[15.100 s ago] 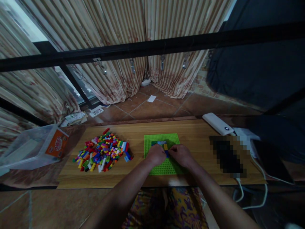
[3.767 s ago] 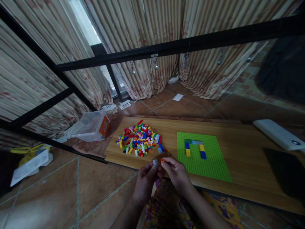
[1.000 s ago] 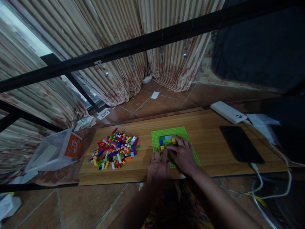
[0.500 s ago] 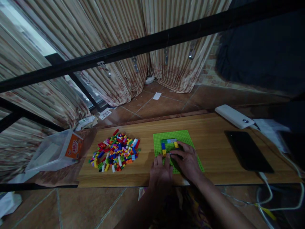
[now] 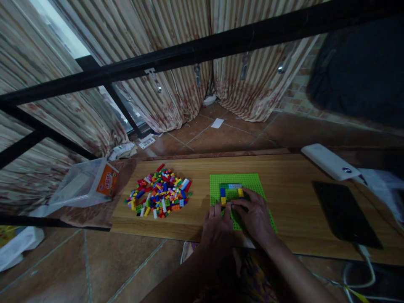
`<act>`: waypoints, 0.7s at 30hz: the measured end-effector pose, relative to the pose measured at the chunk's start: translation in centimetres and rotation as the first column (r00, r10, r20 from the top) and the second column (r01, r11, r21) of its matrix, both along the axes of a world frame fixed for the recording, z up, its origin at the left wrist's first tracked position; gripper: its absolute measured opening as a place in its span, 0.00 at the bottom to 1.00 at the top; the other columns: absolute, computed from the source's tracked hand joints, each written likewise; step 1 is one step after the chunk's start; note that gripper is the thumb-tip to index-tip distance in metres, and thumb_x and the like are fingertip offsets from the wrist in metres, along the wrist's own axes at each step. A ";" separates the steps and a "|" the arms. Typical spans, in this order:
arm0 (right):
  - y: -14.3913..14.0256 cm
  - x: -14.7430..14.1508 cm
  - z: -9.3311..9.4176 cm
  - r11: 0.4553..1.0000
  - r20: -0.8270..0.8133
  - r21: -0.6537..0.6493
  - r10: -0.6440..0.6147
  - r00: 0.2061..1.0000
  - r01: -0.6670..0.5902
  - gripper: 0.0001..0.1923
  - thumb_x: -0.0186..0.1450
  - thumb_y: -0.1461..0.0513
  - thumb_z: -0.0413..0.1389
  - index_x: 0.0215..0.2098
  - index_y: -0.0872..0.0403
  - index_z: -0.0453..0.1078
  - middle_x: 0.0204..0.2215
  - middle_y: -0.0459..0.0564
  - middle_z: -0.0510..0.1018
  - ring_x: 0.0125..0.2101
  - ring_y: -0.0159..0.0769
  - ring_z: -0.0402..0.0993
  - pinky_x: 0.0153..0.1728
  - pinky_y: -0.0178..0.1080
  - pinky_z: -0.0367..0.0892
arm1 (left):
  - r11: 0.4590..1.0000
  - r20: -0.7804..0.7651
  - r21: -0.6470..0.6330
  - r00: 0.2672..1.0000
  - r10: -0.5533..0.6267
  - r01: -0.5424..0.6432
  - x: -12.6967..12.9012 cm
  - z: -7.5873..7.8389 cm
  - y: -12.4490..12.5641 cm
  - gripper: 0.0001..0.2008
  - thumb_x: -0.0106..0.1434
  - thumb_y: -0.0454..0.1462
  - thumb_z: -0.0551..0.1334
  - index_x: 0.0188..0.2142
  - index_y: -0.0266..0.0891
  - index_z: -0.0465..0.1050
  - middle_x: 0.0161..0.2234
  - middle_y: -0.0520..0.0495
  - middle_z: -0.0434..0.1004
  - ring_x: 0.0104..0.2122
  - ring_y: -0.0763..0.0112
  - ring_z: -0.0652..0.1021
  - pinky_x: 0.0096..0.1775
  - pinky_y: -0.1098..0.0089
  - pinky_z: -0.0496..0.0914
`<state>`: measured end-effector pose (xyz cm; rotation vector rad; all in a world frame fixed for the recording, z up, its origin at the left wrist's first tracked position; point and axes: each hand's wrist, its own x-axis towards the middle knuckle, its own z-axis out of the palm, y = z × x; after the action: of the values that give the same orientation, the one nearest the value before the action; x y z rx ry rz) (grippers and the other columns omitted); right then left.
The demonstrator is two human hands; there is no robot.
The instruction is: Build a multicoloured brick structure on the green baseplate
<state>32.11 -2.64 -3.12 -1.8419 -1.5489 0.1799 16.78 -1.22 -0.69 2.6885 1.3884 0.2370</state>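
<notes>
Wooden plank tabletop [image 5: 284, 189] over tiled floor. Square green studded baseplate [image 5: 252, 181] carries a low brick frame [image 5: 231, 191], three sides laid, near side unfinished. Heap of mixed coloured bricks [image 5: 160, 193] lies well left, plenty unused. My left hand [image 5: 217, 225] rests flat, fingers spread; right hand [image 5: 257, 216] presses fingertips down at the frame, whether on a brick I cannot tell.

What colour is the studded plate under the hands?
Bright green baseplate, seen in the head view.

My wooden table [image 5: 293, 198] carries a heap of mixed bricks [image 5: 160, 194] at the left, the green baseplate [image 5: 249, 183] near the middle (my hands rest on its near part), a black tablet [image 5: 345, 213] at the right and a white power bank [image 5: 330, 161] behind it.
</notes>
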 end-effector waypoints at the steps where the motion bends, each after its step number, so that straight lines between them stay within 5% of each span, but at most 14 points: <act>1: 0.0 0.0 -0.1 1.000 -0.002 0.012 0.004 1.000 -0.004 0.10 0.64 0.55 0.56 0.37 0.45 0.79 0.54 0.53 0.69 0.53 0.49 0.63 0.51 0.54 0.60 | 1.000 -0.005 -0.004 1.000 0.000 0.000 0.0 -0.1 0.0 0.22 0.66 0.37 0.53 0.60 0.38 0.62 0.49 0.37 0.70 0.45 0.57 0.73 0.45 0.59 0.71; 9: 0.2 0.4 0.3 0.999 0.039 -0.028 0.031 0.999 -0.030 0.10 0.63 0.54 0.57 0.37 0.44 0.79 0.53 0.52 0.70 0.52 0.49 0.64 0.51 0.56 0.59 | 0.992 -0.029 -0.128 1.000 -0.004 0.000 0.0 1.4 0.6 0.23 0.64 0.36 0.55 0.59 0.38 0.64 0.49 0.36 0.70 0.47 0.54 0.73 0.46 0.59 0.71; 15: 0.0 0.3 0.2 0.999 0.029 -0.018 0.041 0.999 -0.041 0.11 0.63 0.54 0.57 0.41 0.43 0.78 0.55 0.52 0.69 0.54 0.48 0.63 0.52 0.55 0.60 | 0.983 0.127 -0.174 0.991 -0.044 0.065 -1.5 2.8 2.3 0.20 0.63 0.35 0.56 0.54 0.48 0.70 0.48 0.44 0.70 0.47 0.64 0.73 0.49 0.65 0.70; 21: 0.2 1.3 -0.2 0.996 -0.187 0.084 0.050 0.981 -0.035 0.16 0.65 0.53 0.54 0.46 0.48 0.75 0.50 0.54 0.74 0.51 0.44 0.69 0.52 0.53 0.62 | 0.987 0.230 -0.155 0.973 0.000 0.037 -0.6 3.8 4.2 0.15 0.64 0.34 0.57 0.47 0.46 0.76 0.47 0.47 0.73 0.46 0.69 0.74 0.50 0.68 0.70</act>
<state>33.41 -2.41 -3.29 -1.6791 -1.4434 0.3001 16.13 3.02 3.06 2.4546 1.2571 0.4039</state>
